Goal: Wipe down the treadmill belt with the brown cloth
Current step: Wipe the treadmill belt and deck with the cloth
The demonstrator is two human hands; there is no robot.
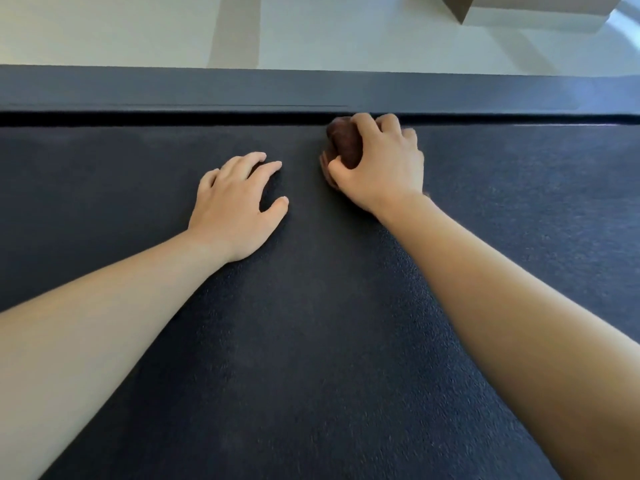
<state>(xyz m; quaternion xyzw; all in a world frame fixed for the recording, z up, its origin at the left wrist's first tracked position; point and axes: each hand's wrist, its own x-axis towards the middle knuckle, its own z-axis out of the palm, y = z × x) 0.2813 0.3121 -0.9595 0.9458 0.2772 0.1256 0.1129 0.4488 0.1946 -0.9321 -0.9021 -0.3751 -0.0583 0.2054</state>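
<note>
The dark textured treadmill belt fills most of the view. My right hand presses a bunched brown cloth onto the belt, close to the belt's far edge; most of the cloth is hidden under my fingers. My left hand rests flat on the belt to the left of the cloth, fingers spread, holding nothing. A hand's width of bare belt lies between the two hands.
Beyond the belt runs a dark gap and the treadmill's smooth side rail. Past the rail lies a pale floor. A cardboard box stands on that floor at the top right.
</note>
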